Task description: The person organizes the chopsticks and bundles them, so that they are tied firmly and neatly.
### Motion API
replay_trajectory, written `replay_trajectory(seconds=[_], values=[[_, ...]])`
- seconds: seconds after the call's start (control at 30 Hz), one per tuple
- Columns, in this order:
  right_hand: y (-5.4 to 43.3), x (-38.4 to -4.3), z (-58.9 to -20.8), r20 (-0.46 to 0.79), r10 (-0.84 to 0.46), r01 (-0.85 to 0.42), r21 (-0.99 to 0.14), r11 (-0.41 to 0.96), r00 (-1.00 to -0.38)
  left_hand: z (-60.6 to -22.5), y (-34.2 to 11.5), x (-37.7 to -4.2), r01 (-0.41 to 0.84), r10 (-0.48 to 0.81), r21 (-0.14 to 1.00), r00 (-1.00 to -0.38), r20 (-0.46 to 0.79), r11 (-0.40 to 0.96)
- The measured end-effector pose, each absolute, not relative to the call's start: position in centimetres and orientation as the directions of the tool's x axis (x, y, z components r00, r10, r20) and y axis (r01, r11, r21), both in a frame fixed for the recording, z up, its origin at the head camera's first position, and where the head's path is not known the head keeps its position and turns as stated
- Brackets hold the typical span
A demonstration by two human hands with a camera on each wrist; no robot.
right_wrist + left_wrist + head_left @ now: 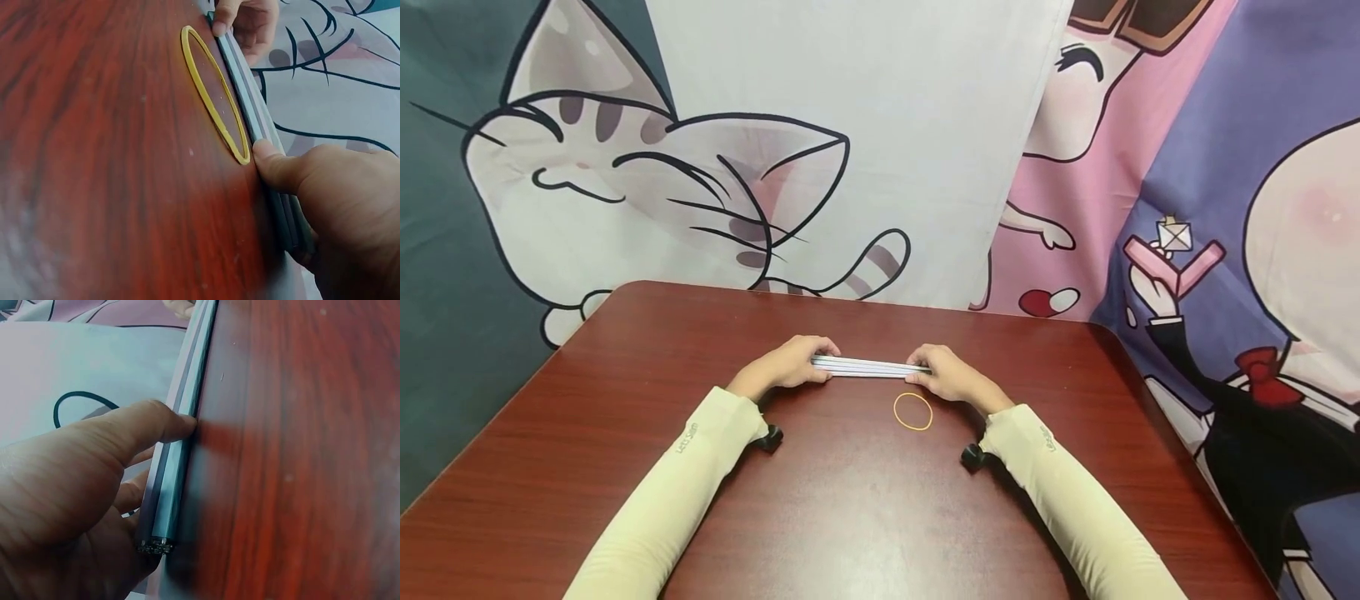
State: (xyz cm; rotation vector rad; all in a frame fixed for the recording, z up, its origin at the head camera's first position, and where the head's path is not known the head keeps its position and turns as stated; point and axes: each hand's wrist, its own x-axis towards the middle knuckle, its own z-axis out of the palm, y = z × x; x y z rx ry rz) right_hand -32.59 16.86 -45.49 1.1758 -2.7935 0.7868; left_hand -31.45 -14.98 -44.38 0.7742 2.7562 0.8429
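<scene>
A bundle of long, slim white and grey strips (pixel 871 367) lies crosswise, low over the brown table, spanning the space between my hands. My left hand (pixel 793 362) grips its left end, thumb on the near side and fingers behind. In the left wrist view, the end of the strips (pixel 165 500) shows a dark, speckled edge beside the palm. My right hand (pixel 951 372) pinches the other end, with the thumb pressed on the near side. A yellow rubber band (pixel 212 112) rests on the table just in front of the strips, near the right thumb.
The glossy brown table (pixel 850 492) runs back to a printed cloth backdrop (pixel 865 100) with cartoon cats. Black wrist cameras (pixel 769 438) sit beneath the pale sleeves (pixel 670 492), close over the tabletop.
</scene>
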Motion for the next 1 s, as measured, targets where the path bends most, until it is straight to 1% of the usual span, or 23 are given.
replay_trajectory(seconds=[0.13, 0.43, 0.6, 0.67, 0.77, 0.83, 1.0], values=[[16.9, -32.3, -45.6, 0.174, -0.702, -0.702, -0.394, 0.593, -0.691, -44.4, -14.8, -31.3, 0.415, 0.511, 0.562, -0.859, -0.016, 0.715], [16.8, -31.8, -45.6, 0.105, -0.723, -0.710, -0.331, 0.622, -0.683, -44.0, -14.3, -31.4, 0.409, 0.516, 0.551, -0.855, -0.045, 0.727], [16.8, -31.6, -46.0, 0.124, -0.737, -0.724, -0.351, 0.594, -0.664, -44.2, -14.3, -31.1, 0.394, 0.509, 0.534, -0.857, -0.080, 0.748], [16.9, -31.5, -46.0, 0.130, -0.741, -0.725, -0.373, 0.579, -0.658, -44.2, -14.2, -31.0, 0.416, 0.527, 0.514, -0.845, -0.085, 0.750], [17.0, -31.4, -45.8, 0.138, -0.733, -0.719, -0.383, 0.581, -0.666, -44.1, -14.0, -31.0, 0.459, 0.561, 0.479, -0.823, -0.087, 0.748], [16.9, -31.3, -45.4, 0.138, -0.722, -0.716, -0.350, 0.605, -0.678, -43.9, -13.8, -31.0, 0.485, 0.578, 0.456, -0.812, -0.081, 0.746], [16.4, -31.1, -45.0, 0.100, -0.709, -0.712, -0.198, 0.673, -0.698, -43.5, -13.4, -31.2, 0.527, 0.609, 0.416, -0.789, -0.086, 0.741]])
